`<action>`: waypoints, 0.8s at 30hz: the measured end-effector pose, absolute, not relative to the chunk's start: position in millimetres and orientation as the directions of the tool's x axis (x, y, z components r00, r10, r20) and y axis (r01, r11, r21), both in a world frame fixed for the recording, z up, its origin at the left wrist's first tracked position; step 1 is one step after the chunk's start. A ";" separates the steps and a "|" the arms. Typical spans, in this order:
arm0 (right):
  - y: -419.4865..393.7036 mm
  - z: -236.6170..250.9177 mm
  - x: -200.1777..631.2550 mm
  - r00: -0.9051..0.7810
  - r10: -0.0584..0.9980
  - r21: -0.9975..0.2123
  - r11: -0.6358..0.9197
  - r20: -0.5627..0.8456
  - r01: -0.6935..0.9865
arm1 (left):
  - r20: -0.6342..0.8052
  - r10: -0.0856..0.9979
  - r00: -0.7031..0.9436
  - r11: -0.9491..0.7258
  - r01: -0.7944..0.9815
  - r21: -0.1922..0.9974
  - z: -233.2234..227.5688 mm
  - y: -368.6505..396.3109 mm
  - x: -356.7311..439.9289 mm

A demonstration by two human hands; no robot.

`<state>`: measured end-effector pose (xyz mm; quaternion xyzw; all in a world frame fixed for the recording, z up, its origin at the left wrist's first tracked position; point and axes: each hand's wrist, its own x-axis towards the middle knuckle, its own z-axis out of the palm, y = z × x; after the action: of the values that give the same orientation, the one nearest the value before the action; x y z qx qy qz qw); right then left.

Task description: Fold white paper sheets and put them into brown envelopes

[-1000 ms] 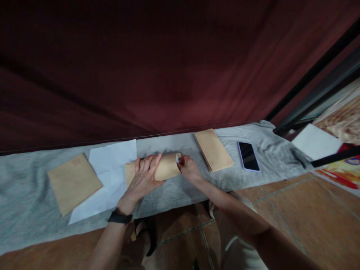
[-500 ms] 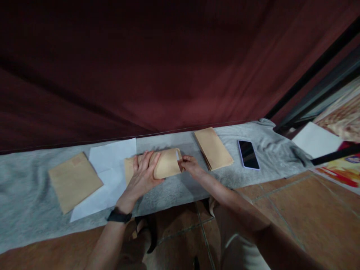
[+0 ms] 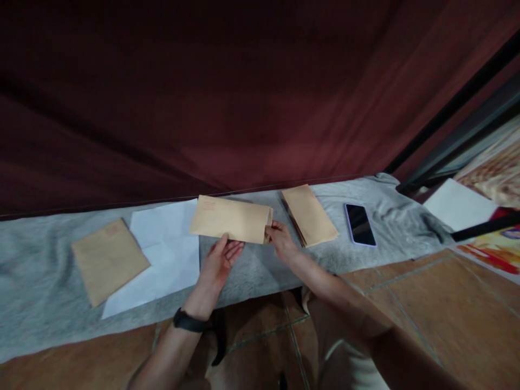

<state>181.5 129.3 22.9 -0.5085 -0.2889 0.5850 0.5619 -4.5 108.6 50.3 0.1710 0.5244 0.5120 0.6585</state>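
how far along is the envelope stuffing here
Looks done: one brown envelope lies apart at the left on the grey cloth. In hand: the right hand pinches the open end of a lifted envelope, something white showing at its mouth; the left hand is open beneath it. Seemingly left: the stack of envelopes and the white paper sheets.

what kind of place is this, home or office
Likely a home, with work done on the floor: a grey cloth spread over terracotta floor tiles, a dark red curtain behind, and envelopes and a phone laid out.
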 end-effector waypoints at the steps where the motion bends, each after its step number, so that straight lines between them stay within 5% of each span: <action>1: 127.6 24.4 179.1 0.147 0.949 -0.909 -0.213 -0.280 -0.357 | -0.543 0.839 -0.021 0.450 -0.533 0.716 52.9 108.5 -0.3; 14: 119.0 39.5 166.8 0.161 0.928 -0.904 -0.269 -0.335 -0.332 | -0.574 0.819 -0.003 0.441 -0.637 0.632 56.6 102.0 22.4; 24: 114.5 47.2 166.5 0.046 0.937 -0.890 -0.314 -0.347 -0.332 | -0.508 0.861 0.011 0.438 -0.523 0.731 58.2 111.6 11.7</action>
<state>166.5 114.5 47.2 -0.5155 -0.2932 0.6254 0.5071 11.7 111.6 58.2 0.1716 0.4926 0.5017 0.6900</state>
